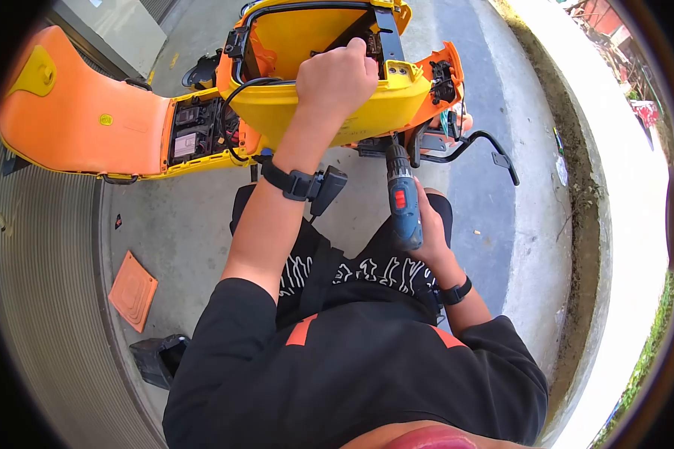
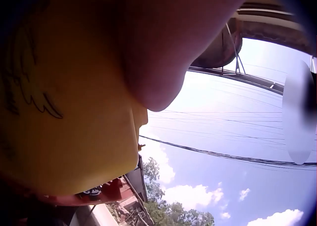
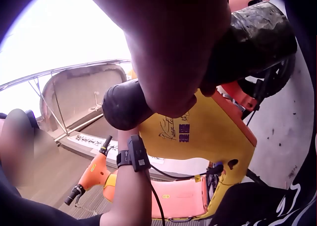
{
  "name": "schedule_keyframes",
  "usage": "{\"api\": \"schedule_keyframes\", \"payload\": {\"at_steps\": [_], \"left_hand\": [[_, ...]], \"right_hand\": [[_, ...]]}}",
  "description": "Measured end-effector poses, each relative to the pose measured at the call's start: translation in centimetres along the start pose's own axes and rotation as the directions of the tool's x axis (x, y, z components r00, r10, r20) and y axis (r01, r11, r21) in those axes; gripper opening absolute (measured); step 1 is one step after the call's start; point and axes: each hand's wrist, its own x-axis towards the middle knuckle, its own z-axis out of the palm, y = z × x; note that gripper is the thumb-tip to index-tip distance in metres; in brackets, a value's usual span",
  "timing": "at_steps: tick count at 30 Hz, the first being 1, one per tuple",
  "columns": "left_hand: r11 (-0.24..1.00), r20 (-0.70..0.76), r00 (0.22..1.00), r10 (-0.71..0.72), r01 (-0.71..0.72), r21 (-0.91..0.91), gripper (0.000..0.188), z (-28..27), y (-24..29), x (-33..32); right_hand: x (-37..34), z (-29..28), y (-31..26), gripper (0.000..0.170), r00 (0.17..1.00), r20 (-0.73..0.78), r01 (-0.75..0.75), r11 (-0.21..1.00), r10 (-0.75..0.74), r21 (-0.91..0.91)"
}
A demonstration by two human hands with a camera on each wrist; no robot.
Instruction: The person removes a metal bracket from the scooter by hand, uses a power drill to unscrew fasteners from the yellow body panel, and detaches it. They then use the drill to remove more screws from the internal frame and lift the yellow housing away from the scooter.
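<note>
One drill (image 1: 404, 209) is gripped by the right hand (image 1: 430, 232), its tip pointed at one yellow shell (image 1: 382, 110). The left hand (image 1: 338, 78) is laid over the shell; finger closure cannot be told. Dark writing (image 3: 184, 133) is borne there, unreadable. One orange panel (image 1: 133, 292) is seen left.

Gap between left forearm (image 1: 258, 224) and drill (image 1: 404, 213), yellow panel (image 1: 386, 110) ahead
</note>
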Motion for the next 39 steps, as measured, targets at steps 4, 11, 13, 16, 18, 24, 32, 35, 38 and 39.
{"api": "schedule_keyframes", "payload": {"at_steps": [4, 11, 13, 16, 18, 24, 32, 35, 38, 39], "left_hand": [[0.999, 0.016, 1.000, 0.015, -0.016, 0.030, 0.022, -0.1, 0.0, 0.3], [0.999, 0.119, 0.992, -0.039, 0.040, -0.009, 0.030, -0.7, 0.3, 0.1], [0.999, 0.103, 0.994, -0.030, 0.033, -0.022, 0.030, -0.6, 0.1, 0.1], [1.000, 0.092, 0.996, -0.017, 0.017, -0.002, 0.029, -0.5, 0.1, 0.2], [0.999, 0.085, 0.995, -0.052, 0.052, -0.003, 0.028, -0.7, 0.4, 0.1], [0.998, 0.075, 0.995, -0.058, 0.058, 0.001, 0.026, -0.4, 0.3, 0.2], [0.998, 0.057, 0.997, -0.054, 0.055, -0.021, 0.024, -0.4, 0.3, 0.0], [0.967, -0.193, 0.979, 0.067, -0.111, -0.228, 0.017, 0.4, -0.4, -0.8], [0.619, -0.469, 0.872, -0.138, -0.294, -0.728, 0.012, 0.4, -0.5, -4.7], [0.606, -0.547, 0.827, -0.128, -0.372, -0.703, 0.014, 1.0, -0.5, -6.1]], "right_hand": [[-0.3, 0.0, 0.4, 0.093, 1.000, -0.014, -0.013, 0.998, 0.012, -0.063], [-0.3, 1.1, 0.7, 0.087, 0.996, -0.059, -0.064, 0.998, 0.063, -0.019], [-0.1, 1.2, 0.9, 0.087, 0.996, -0.059, -0.061, 0.998, 0.059, -0.031], [-0.3, 1.7, 1.6, 0.087, 0.995, -0.082, -0.062, 0.997, 0.059, -0.038], [-0.4, 2.1, 1.9, 0.088, 0.992, -0.110, -0.066, 0.997, 0.062, -0.037], [-0.3, 2.5, 2.3, 0.089, 0.992, -0.104, -0.069, 0.995, 0.076, 0.075], [0.0, 3.1, 2.0, 0.086, 0.983, -0.157, -0.080, 0.989, 0.100, 0.124], [-0.3, 4.2, 3.2, 0.083, 0.973, -0.183, -0.112, 0.981, 0.140, 0.157], [-0.9, 5.1, 4.6, 0.078, 0.967, -0.146, -0.167, 0.952, 0.209, 0.255], [-0.8, 5.0, 4.2, 0.076, 0.968, -0.144, -0.159, 0.950, 0.203, 0.270]]}}
